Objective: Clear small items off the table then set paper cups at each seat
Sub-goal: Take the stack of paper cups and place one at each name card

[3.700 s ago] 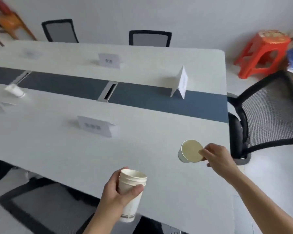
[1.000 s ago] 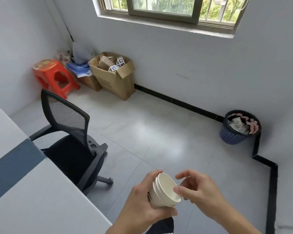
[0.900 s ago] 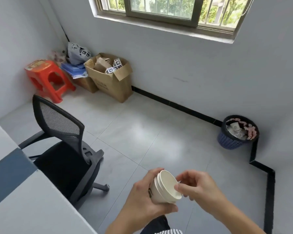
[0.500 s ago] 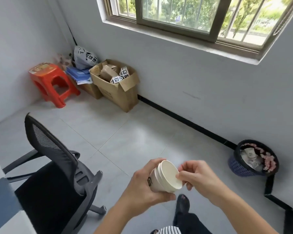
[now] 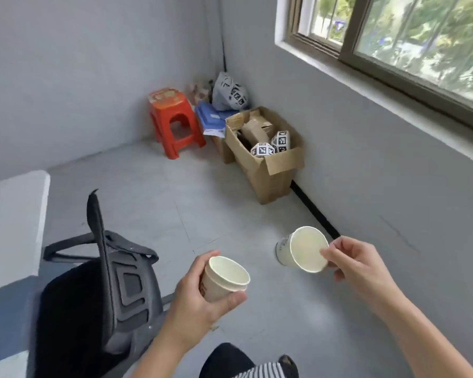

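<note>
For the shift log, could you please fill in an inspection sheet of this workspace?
Surface: white table corner at left.
Job's things: nested paper cups; single paper cup tilted, apart from them.
Clutter: cardboard box, red stool, bag in the corner.
Grippers: left hand grips the nested cups; right hand pinches the single cup's rim.
Cables: dark line down the wall corner, unclear.
Surroundings: black office chair beside the table; window at right.
</note>
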Action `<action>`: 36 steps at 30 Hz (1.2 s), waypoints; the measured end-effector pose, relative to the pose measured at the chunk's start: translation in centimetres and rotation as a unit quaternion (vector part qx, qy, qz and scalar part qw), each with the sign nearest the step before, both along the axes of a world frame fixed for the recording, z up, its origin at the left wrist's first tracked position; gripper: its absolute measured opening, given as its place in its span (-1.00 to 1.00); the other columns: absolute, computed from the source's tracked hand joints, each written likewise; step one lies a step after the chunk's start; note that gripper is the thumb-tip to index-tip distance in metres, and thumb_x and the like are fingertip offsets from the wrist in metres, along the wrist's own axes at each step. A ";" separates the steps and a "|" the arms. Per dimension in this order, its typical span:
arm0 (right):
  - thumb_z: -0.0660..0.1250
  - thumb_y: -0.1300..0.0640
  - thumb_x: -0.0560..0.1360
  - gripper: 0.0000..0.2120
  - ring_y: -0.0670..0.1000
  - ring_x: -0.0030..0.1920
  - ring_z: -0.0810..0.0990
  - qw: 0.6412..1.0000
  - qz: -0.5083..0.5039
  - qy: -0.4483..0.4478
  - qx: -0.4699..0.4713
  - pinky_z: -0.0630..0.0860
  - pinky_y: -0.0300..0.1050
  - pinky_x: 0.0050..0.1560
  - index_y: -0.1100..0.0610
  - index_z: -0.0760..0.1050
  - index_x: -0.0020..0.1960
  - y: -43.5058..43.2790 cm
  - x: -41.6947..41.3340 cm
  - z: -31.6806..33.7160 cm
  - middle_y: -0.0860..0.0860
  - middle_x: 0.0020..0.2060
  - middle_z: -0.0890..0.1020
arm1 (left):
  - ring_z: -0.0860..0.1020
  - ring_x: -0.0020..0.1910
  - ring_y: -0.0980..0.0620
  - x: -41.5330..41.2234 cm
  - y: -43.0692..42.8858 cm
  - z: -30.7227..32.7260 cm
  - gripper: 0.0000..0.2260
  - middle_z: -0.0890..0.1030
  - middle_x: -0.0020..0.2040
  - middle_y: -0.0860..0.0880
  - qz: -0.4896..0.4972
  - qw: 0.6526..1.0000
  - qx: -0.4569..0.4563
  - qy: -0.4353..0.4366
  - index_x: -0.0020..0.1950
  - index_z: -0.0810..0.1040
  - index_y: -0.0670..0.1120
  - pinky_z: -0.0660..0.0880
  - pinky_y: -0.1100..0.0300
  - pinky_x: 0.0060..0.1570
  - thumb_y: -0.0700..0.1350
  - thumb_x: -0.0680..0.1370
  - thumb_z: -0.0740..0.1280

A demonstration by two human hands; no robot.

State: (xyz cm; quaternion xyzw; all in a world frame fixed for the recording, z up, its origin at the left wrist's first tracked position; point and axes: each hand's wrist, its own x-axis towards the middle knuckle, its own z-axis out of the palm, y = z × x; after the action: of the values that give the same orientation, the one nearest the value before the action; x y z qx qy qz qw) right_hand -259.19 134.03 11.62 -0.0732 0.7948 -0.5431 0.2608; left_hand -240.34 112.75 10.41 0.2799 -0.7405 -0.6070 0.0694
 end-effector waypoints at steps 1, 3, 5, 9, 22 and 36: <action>0.37 0.23 0.51 -0.78 -0.04 -0.46 0.47 1.000 0.023 0.017 0.012 0.41 -0.21 -0.41 0.38 0.46 -0.20 -1.5 -2.0 0.2 -0.06 -0.49 0.58 | 0.57 -0.10 0.22 -0.4 -1.0 0.1 -0.36 0.58 -0.01 0.17 0.035 0.999 0.012 0.002 0.19 0.46 0.18 0.53 0.40 -0.13 0.09 0.18 0.63; 0.37 0.19 0.50 -0.78 -0.07 -0.49 0.44 0.996 0.068 0.049 0.039 0.38 -0.27 -0.46 0.33 0.47 -0.21 -4.6 -5.5 0.3 -0.08 -0.50 0.58 | 0.58 -0.11 0.24 -1.3 -2.9 0.0 -0.34 0.60 -0.02 0.14 0.100 0.995 0.030 -0.001 0.19 0.47 0.18 0.54 0.41 -0.13 0.07 0.16 0.65; 0.37 0.16 0.50 -0.79 -0.07 -0.48 0.44 0.989 0.112 0.069 0.063 0.34 -0.26 -0.46 0.27 0.48 -0.22 -8.1 -8.4 -0.2 -0.10 -0.52 0.53 | 0.61 -0.08 0.24 -2.2 -5.1 -0.6 -0.30 0.64 0.01 0.09 0.161 0.986 0.049 -0.004 0.19 0.49 0.15 0.56 0.37 -0.12 0.13 0.09 0.61; 0.37 0.17 0.50 -0.79 0.00 -0.40 0.49 0.977 0.177 0.072 0.096 0.38 -0.19 -0.40 0.28 0.48 -0.23 -15.9 -12.7 -2.2 -0.02 -0.45 0.51 | 0.65 -0.01 0.07 -4.7 -10.6 -2.6 -0.32 0.66 0.04 0.01 0.247 0.964 0.095 -0.006 0.16 0.51 0.16 0.57 0.16 -0.02 0.15 0.07 0.58; 0.30 0.29 0.54 -0.80 0.10 -0.27 0.52 0.974 0.216 0.036 0.060 0.59 0.03 -0.18 0.42 0.49 -0.18 -42.9 -25.2 -1.7 0.13 -0.34 0.55 | 0.66 -0.03 0.10 -17.1 -36.9 0.7 -0.32 0.68 0.02 0.05 0.317 0.939 0.126 0.041 0.20 0.50 0.14 0.53 0.23 -0.10 0.17 0.10 0.55; 0.32 0.26 0.53 -0.75 0.07 -0.27 0.49 0.886 0.461 0.009 0.044 0.60 0.14 -0.11 0.36 0.44 -0.28 -82.8 -31.7 -4.8 0.09 -0.38 0.48 | 0.66 -0.09 0.16 -18.1 -58.0 -0.9 -0.32 0.69 -0.01 0.07 0.586 0.804 0.103 0.008 0.16 0.53 0.14 0.52 0.25 -0.13 0.18 0.06 0.54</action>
State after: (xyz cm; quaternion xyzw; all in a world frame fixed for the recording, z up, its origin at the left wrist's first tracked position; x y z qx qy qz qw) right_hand -290.84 51.25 6.80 -0.4246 0.6972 -0.3254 0.4773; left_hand -258.45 54.79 9.52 0.6610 -0.3682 -0.5257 0.3887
